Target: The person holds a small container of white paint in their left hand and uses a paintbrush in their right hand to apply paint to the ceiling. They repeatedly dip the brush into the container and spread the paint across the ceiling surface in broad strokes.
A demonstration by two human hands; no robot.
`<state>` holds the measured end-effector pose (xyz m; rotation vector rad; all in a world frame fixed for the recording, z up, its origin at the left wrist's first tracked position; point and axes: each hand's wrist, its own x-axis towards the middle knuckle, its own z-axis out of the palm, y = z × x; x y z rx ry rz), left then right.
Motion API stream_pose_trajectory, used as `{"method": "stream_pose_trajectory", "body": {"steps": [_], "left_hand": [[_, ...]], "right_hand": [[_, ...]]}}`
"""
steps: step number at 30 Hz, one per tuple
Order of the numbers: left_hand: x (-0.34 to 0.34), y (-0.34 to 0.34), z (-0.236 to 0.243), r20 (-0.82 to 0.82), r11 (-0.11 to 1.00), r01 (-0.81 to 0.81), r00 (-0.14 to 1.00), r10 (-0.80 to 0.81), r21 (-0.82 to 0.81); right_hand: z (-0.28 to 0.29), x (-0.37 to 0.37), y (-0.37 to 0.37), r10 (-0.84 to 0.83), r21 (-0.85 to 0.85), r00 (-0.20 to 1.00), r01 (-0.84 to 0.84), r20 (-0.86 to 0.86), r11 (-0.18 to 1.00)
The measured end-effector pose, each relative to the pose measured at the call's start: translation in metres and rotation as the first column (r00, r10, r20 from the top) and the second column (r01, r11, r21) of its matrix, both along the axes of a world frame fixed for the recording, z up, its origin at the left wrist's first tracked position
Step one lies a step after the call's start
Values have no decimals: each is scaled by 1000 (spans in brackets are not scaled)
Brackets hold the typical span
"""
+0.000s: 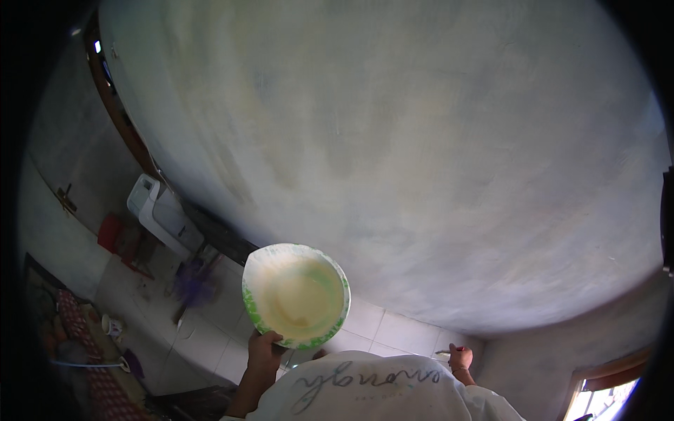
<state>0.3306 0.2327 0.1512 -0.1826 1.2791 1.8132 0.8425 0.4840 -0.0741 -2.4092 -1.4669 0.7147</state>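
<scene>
My left hand [265,354] grips the lower rim of a green, white-smeared plastic bowl [295,295] that has pale cream liquid in it. The bowl is held up below the pale, patchily coated wall [421,154] that fills much of the view. My right hand [460,356] is low at the right of my shirt, its fingers closed on a small tool with a light-coloured part [442,355], too small to make out.
White tiled floor [382,330] lies below. At left are a white plastic object [158,210], a red chair [112,231], a blurred purple item [189,284] and checked cloth [74,330] with small items. A window [597,396] is at lower right.
</scene>
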Motion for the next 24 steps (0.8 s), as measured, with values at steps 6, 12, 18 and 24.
{"method": "stream_pose_trajectory", "body": {"steps": [6,12,18,24], "left_hand": [[-7,8,2,-5,998,-63,998,63,9],[-11,0,-6,-8,999,-7,1000,7,37],[-17,1,-10,43,998,44,998,-46,44],[-30,5,-15,40,991,110,993,-113,75]], "right_hand": [[7,-13,18,95,139,993,-105,72,985],[32,-27,24,167,178,984,-175,58,968],[76,-83,22,350,377,903,-242,-248,894],[220,-165,-6,525,469,740,-318,-420,824]]}}
